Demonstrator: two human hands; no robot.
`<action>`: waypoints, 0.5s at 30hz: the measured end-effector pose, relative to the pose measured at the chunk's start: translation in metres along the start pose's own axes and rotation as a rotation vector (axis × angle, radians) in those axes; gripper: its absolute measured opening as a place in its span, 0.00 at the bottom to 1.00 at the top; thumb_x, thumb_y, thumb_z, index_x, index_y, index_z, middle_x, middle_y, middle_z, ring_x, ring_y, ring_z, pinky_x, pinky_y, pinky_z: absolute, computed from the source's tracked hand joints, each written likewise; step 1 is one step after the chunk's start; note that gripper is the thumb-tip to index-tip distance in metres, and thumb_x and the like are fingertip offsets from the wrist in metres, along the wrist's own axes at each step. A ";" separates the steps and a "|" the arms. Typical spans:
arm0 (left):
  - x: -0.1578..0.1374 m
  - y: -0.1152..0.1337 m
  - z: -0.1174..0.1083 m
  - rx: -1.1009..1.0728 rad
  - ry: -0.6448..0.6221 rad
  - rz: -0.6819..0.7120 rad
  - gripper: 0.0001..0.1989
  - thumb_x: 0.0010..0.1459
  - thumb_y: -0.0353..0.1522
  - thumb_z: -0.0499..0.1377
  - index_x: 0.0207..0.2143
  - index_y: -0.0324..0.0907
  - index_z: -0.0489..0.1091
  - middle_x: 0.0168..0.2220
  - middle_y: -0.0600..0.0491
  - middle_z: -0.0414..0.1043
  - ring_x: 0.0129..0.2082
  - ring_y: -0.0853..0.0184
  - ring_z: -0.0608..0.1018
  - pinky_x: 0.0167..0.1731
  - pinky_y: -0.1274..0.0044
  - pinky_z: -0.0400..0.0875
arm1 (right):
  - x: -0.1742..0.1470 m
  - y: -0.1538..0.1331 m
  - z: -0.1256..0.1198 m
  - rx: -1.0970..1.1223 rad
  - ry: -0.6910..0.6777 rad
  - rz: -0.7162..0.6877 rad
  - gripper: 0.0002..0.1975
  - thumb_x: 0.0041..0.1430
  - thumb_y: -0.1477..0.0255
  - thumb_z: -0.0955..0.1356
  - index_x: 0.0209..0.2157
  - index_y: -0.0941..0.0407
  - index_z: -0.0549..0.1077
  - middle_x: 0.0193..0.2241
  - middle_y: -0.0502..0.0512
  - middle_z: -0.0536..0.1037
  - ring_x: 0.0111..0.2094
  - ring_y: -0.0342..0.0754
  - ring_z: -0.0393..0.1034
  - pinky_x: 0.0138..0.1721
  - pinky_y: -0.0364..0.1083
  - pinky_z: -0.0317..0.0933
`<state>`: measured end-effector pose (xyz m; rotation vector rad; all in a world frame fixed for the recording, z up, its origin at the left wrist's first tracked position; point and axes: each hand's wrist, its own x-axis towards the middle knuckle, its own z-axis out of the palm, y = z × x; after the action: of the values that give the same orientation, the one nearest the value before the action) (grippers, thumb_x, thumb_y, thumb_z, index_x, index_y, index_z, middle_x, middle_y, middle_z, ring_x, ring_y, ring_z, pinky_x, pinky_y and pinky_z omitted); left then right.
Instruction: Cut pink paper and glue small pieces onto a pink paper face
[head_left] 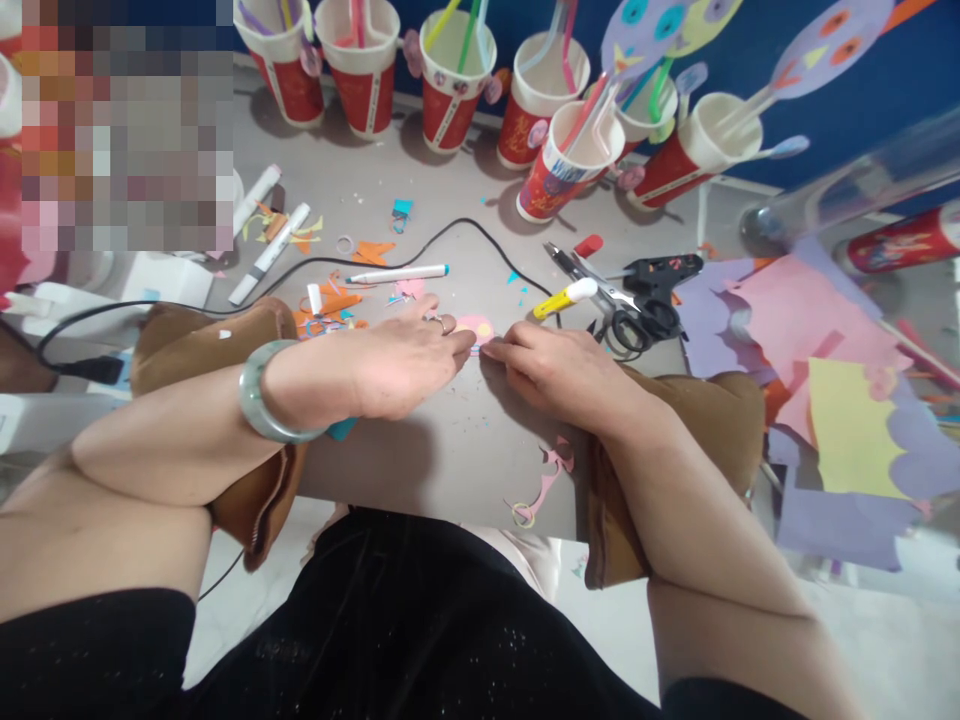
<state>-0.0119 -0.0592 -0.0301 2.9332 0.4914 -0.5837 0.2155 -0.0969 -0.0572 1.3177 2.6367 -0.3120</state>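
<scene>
A small pink paper cutout (475, 326) with a yellow dot lies between my fingertips, low over the table. My left hand (405, 360), with a ring and a green bangle, presses finger and thumb together at its left side. From the right, my right hand (559, 375) has its fingers curled and pinched at the cutout's lower right edge. A thin pale strip shows under the cutout; my fingers partly hide both. Just beyond my left hand lies a white marker with a blue end (401, 273). A yellow-and-white marker (564, 299) is near my right hand.
Scissors (626, 310) and a black glue gun (660, 275) lie right of the yellow marker. Red paper cups (450, 110) with straws line the back. Coloured paper sheets (855, 430) spread at right. A black cable (480, 228) crosses the table; brown cushions (697, 425) lie under my forearms.
</scene>
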 end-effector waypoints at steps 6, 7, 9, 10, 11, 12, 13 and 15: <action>0.003 0.000 -0.003 -0.010 -0.047 -0.009 0.17 0.49 0.16 0.57 0.41 0.36 0.74 0.50 0.44 0.72 0.43 0.57 0.73 0.53 0.58 0.62 | -0.001 0.003 0.003 0.005 0.043 -0.072 0.19 0.68 0.77 0.61 0.51 0.57 0.80 0.42 0.62 0.79 0.35 0.49 0.65 0.33 0.48 0.47; 0.003 0.000 -0.004 -0.007 -0.065 -0.008 0.18 0.49 0.16 0.57 0.41 0.36 0.74 0.50 0.44 0.73 0.44 0.56 0.73 0.52 0.59 0.63 | -0.001 0.004 0.004 0.011 0.054 -0.074 0.19 0.68 0.77 0.61 0.50 0.57 0.81 0.42 0.61 0.79 0.35 0.49 0.65 0.34 0.48 0.47; 0.002 0.000 -0.004 -0.003 -0.058 -0.008 0.20 0.48 0.16 0.57 0.44 0.35 0.74 0.49 0.44 0.73 0.43 0.56 0.73 0.51 0.59 0.63 | -0.001 0.004 0.005 0.021 0.078 -0.064 0.18 0.68 0.76 0.61 0.49 0.57 0.81 0.40 0.61 0.79 0.34 0.49 0.65 0.34 0.48 0.47; 0.002 0.000 -0.003 -0.004 -0.043 -0.008 0.21 0.47 0.16 0.57 0.45 0.35 0.74 0.49 0.43 0.73 0.43 0.56 0.73 0.51 0.59 0.64 | -0.001 0.004 0.006 0.023 0.088 -0.054 0.18 0.68 0.76 0.61 0.49 0.58 0.81 0.39 0.61 0.79 0.34 0.49 0.65 0.34 0.48 0.47; 0.002 0.000 -0.003 -0.005 -0.030 -0.008 0.22 0.47 0.16 0.57 0.45 0.35 0.74 0.49 0.43 0.73 0.43 0.56 0.73 0.51 0.59 0.64 | -0.001 0.003 0.006 0.023 0.094 -0.045 0.18 0.68 0.76 0.61 0.48 0.58 0.81 0.38 0.61 0.78 0.34 0.49 0.64 0.34 0.48 0.47; 0.002 0.000 -0.002 -0.005 -0.022 -0.011 0.22 0.47 0.16 0.57 0.46 0.35 0.74 0.50 0.42 0.73 0.43 0.56 0.73 0.52 0.58 0.63 | -0.001 0.003 0.006 0.022 0.098 -0.039 0.18 0.68 0.76 0.61 0.48 0.58 0.80 0.37 0.61 0.78 0.33 0.49 0.64 0.34 0.48 0.47; 0.002 0.000 -0.001 -0.005 -0.020 -0.014 0.22 0.47 0.17 0.58 0.46 0.35 0.74 0.50 0.42 0.73 0.44 0.56 0.73 0.53 0.58 0.63 | -0.001 0.003 0.006 0.021 0.098 -0.038 0.18 0.67 0.76 0.61 0.48 0.58 0.80 0.37 0.61 0.78 0.33 0.49 0.64 0.33 0.48 0.47; 0.002 -0.001 0.000 -0.002 -0.031 -0.014 0.21 0.48 0.18 0.58 0.46 0.35 0.74 0.51 0.42 0.72 0.44 0.55 0.73 0.53 0.57 0.63 | -0.001 0.003 0.006 0.016 0.094 -0.045 0.18 0.67 0.77 0.61 0.49 0.58 0.80 0.38 0.61 0.78 0.33 0.49 0.64 0.34 0.48 0.47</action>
<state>-0.0104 -0.0581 -0.0306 2.9162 0.5093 -0.6283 0.2185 -0.0975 -0.0631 1.3108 2.7501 -0.2853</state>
